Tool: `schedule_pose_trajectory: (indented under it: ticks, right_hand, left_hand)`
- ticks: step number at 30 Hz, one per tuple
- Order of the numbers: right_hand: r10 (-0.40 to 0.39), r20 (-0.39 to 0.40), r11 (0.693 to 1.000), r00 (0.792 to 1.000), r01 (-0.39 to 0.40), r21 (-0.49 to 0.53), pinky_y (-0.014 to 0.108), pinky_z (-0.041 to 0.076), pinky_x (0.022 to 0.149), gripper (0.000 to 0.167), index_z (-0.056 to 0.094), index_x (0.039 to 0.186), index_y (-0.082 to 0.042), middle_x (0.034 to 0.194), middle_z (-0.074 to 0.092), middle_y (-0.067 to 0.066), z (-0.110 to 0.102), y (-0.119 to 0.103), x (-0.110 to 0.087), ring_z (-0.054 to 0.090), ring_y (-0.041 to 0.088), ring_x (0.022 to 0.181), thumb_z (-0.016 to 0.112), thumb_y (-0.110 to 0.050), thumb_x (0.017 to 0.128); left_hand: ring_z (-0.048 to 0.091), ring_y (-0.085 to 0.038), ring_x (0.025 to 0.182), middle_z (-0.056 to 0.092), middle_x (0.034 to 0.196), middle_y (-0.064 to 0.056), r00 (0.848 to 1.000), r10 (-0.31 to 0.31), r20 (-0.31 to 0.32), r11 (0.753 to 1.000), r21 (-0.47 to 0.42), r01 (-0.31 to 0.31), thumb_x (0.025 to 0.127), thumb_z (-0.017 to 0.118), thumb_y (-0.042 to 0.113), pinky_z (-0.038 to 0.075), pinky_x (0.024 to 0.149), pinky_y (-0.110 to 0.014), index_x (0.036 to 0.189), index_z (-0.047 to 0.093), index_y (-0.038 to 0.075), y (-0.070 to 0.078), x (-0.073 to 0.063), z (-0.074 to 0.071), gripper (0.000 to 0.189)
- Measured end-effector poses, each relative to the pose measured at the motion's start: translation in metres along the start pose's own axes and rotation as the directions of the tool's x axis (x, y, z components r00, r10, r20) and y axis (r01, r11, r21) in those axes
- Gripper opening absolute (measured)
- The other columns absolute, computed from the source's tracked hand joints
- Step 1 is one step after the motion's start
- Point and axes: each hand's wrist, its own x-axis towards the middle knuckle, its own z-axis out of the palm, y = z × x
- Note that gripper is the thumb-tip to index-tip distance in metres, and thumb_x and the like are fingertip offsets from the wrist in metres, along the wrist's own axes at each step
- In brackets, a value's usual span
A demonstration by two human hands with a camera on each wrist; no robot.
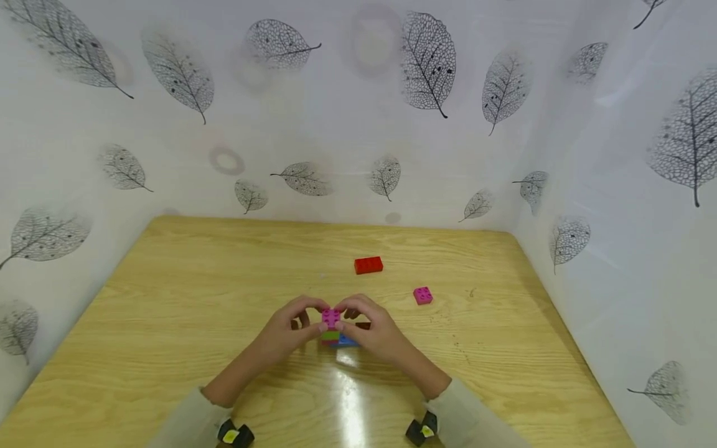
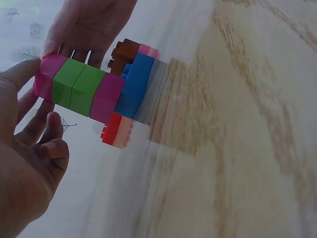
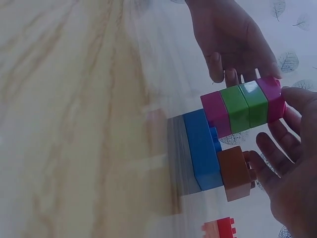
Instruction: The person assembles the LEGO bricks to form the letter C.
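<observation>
A stack of toy building blocks stands before me. Its base is a long blue block, carrying a lower pink block, two green blocks and a top pink block in one column. Beside that column, a brown block sits on the blue one's other end. My left hand pinches the top pink block from the left, thumb in front and forefinger behind. From the right, my right hand pinches the same block with thumb and forefinger. In the head view my fingers hide part of the stack.
Behind the stack lies a red block on the wooden table. Another pink block rests farther right. A white sheet printed with leaves rises along the table's back and sides.
</observation>
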Motion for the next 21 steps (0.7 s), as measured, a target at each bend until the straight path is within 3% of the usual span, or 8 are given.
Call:
schedule_pose_trajectory:
  ticks: [9, 16, 21]
  right_hand:
    - [-0.033, -0.003, 0.998, 0.999, 0.033, -0.049, 0.038, 0.054, 0.089, 0.025, 0.065, 0.124, -0.021, 0.120, 0.062, -0.004, -0.002, 0.000, 0.001, 0.059, 0.016, 0.106, 0.064, -0.026, 0.100]
    - [0.000, -0.030, 0.998, 1.000, -0.001, -0.060, 0.036, 0.050, 0.098, 0.036, 0.061, 0.133, -0.007, 0.125, 0.063, 0.004, -0.016, 0.007, 0.008, 0.058, 0.017, 0.112, 0.060, -0.027, 0.103]
    - [0.041, -0.101, 0.990, 0.994, -0.054, -0.127, 0.037, 0.050, 0.096, 0.039, 0.061, 0.133, -0.010, 0.127, 0.062, 0.011, -0.036, 0.018, 0.022, 0.057, 0.018, 0.112, 0.062, -0.032, 0.101]
  left_hand:
    - [0.053, -0.019, 0.083, 0.062, 0.116, 0.005, 1.000, 0.017, -0.006, 1.000, 0.012, -0.017, 0.094, 0.072, 0.032, 0.049, 0.063, -0.028, 0.124, 0.063, 0.033, 0.001, 0.001, -0.002, 0.031]
    - [0.055, -0.019, 0.085, 0.063, 0.118, 0.007, 1.000, 0.022, -0.006, 0.999, 0.036, -0.022, 0.095, 0.072, 0.033, 0.050, 0.065, -0.027, 0.129, 0.064, 0.018, -0.001, 0.004, -0.004, 0.038]
    - [0.055, -0.018, 0.086, 0.063, 0.117, 0.008, 1.000, 0.024, 0.008, 0.999, 0.036, -0.024, 0.094, 0.072, 0.033, 0.050, 0.068, -0.027, 0.126, 0.064, 0.026, -0.002, 0.004, -0.004, 0.034]
